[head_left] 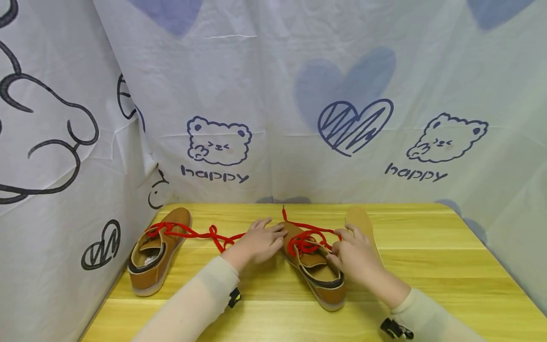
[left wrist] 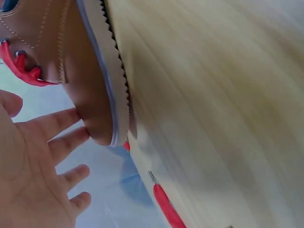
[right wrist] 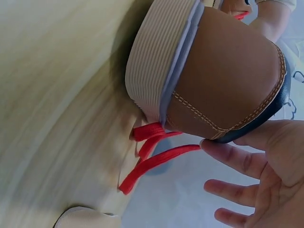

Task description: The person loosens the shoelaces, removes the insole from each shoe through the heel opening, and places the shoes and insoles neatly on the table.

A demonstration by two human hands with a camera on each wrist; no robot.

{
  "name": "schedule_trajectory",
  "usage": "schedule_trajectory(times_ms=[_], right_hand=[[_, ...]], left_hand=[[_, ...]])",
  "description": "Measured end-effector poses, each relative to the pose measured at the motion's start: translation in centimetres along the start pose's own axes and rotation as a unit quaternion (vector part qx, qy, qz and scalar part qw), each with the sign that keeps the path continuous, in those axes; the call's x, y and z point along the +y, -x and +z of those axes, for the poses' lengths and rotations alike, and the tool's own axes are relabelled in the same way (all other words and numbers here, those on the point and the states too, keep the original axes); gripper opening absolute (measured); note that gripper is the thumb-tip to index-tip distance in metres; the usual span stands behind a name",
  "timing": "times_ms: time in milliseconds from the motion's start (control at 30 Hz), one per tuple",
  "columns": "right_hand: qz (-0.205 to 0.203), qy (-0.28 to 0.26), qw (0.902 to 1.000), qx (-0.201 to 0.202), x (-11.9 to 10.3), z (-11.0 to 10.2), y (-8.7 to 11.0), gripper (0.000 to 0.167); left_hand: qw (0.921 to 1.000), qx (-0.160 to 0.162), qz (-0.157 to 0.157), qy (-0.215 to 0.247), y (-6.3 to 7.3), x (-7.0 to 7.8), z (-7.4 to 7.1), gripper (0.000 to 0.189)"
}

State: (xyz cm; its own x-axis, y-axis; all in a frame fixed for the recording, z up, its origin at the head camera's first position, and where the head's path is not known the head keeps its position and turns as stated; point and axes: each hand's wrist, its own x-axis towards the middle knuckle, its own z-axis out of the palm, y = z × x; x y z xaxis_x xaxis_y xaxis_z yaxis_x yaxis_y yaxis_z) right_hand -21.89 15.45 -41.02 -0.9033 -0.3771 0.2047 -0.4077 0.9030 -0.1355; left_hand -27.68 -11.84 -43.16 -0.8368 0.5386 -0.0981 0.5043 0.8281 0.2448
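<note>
A brown shoe (head_left: 326, 292) with a dark collar sits on the table between both hands, its toe pointing away. Red shoelace (head_left: 305, 244) lies in loops over its front, and lace ends trail beyond it. My left hand (head_left: 259, 241) is at the toe; in the left wrist view, spread fingertips (left wrist: 81, 133) touch the toe cap (left wrist: 92, 111). At the shoe's right side, my right hand (head_left: 356, 254) has its thumb and index finger against the collar (right wrist: 259, 124), the other fingers extended. The thumb tip is hidden behind the collar in the right wrist view.
Another brown shoe (head_left: 147, 280) with red lace stands at the table's left, its lace (head_left: 194, 233) stretching toward my left hand. A flat tan insole (head_left: 360, 219) lies behind my right hand. A printed cloth (head_left: 273, 95) hangs behind the wooden table (head_left: 436, 280).
</note>
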Motion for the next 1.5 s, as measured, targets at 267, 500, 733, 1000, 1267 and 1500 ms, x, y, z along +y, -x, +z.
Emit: schedule_trajectory(times_ms=[267,500,733,1000,1267,1500], right_hand=[[0.001,-0.003,1.0000,0.001,0.2,-0.9,0.4,0.032],[0.009,0.011,0.9991,-0.041,-0.2,-1.2,0.8,0.038],[0.003,0.005,0.9994,-0.033,-0.1,-1.0,0.4,0.035],[-0.023,0.000,0.9993,-0.030,0.7,-0.7,-0.8,0.020],[-0.034,-0.004,0.9993,-0.013,1.6,-0.4,-2.0,0.019],[-0.035,-0.010,0.9993,-0.012,2.0,-0.2,-2.6,0.019]], left_hand=[[0.9982,0.021,0.005,0.056,-1.7,0.1,0.2,0.053],[0.9984,-0.010,-0.005,0.056,-2.5,-0.2,0.5,0.053],[0.9989,-0.011,-0.021,0.040,-1.9,-0.6,0.7,0.053],[0.9984,-0.014,-0.054,0.005,0.6,-0.2,0.1,0.052],[0.9975,-0.011,-0.068,-0.010,3.3,0.3,0.0,0.052],[0.9964,-0.008,-0.080,-0.026,4.2,1.4,0.0,0.054]])
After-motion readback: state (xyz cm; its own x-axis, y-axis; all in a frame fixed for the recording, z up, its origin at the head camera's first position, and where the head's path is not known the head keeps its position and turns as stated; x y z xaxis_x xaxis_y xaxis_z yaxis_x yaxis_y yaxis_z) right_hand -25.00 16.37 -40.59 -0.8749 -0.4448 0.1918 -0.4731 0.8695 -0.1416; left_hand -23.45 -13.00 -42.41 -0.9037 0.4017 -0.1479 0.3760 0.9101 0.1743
